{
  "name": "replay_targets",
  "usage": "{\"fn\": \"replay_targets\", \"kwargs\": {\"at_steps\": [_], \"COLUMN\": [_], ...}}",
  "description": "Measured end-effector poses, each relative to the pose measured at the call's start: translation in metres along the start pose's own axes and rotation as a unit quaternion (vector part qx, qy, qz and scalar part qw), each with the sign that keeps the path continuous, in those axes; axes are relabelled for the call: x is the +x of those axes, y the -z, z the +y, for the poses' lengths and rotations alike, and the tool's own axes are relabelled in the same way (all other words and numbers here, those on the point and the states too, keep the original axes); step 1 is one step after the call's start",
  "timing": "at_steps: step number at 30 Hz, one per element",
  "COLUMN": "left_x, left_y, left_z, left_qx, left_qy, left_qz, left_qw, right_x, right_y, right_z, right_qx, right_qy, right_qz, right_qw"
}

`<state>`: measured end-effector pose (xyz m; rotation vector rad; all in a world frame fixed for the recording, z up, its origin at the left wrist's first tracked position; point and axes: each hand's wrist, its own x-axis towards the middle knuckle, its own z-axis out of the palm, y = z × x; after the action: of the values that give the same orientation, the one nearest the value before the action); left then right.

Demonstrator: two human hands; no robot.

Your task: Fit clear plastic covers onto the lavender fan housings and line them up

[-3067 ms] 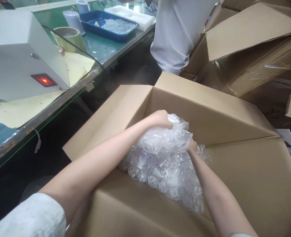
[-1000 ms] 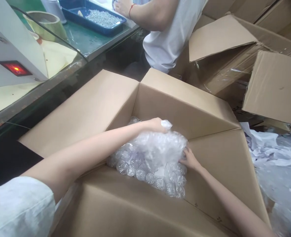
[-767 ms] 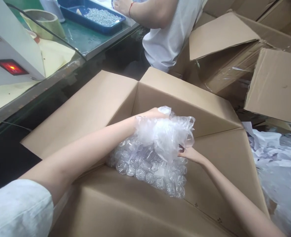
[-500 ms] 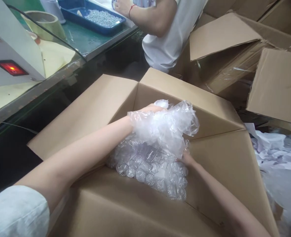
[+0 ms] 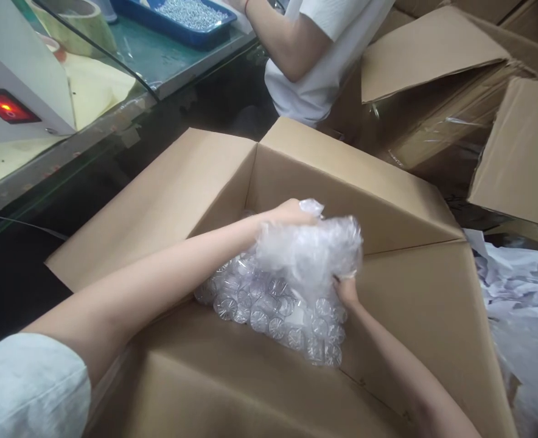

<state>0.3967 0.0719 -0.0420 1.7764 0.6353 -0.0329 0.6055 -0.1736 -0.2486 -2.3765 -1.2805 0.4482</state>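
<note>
My left hand [image 5: 294,211] grips a crumpled clear plastic bag [image 5: 312,246] at its upper left; most of its fingers are hidden by the film. The lower right of that bundle is pinched by my right hand [image 5: 345,291], fingers curled and partly covered. Both hands are inside an open cardboard box [image 5: 401,286]. Under the bag lie clear rolled plastic pieces [image 5: 260,316] with round ends, packed in rows. The bag is blurred by motion.
To the left is a workbench with a blue tray [image 5: 200,24] of small shiny pieces and a machine with a lit red switch [image 5: 8,107]. A person in a white shirt [image 5: 305,79] stands beyond the box. Other cartons [image 5: 437,55] and crumpled white sheets [image 5: 520,274] are at right.
The plastic bag has been gathered tighter and lowered a little. My right hand has risen slightly onto it, and my left hand has shifted right. The view has tilted slightly.
</note>
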Motion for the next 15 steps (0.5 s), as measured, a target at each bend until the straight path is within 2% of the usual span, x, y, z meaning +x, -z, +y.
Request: {"fn": "replay_targets", "kwargs": {"at_steps": [5, 9, 12, 15], "left_x": [0.003, -0.001, -0.001, -0.001], "left_y": [-0.039, -0.061, -0.055, -0.037], "left_z": [-0.031, -0.036, -0.029, -0.021], "left_qx": [0.149, 0.197, 0.226, 0.256], "left_qy": [-0.051, -0.087, -0.085, -0.06], "left_qz": [-0.021, -0.057, -0.021, 0.036], "left_qw": [0.987, 0.975, 0.97, 0.964], "right_x": [0.012, 0.021, 0.034, 0.035], "right_y": [0.036, 0.058, 0.064, 0.059], "right_z": [-0.054, -0.098, -0.095, -0.059], "right_qx": [0.038, 0.084, 0.094, 0.056], "right_qy": [0.056, 0.093, 0.07, 0.004], "right_qz": [-0.051, -0.058, -0.039, -0.032], "right_qw": [0.996, 0.99, 0.992, 0.998]}}
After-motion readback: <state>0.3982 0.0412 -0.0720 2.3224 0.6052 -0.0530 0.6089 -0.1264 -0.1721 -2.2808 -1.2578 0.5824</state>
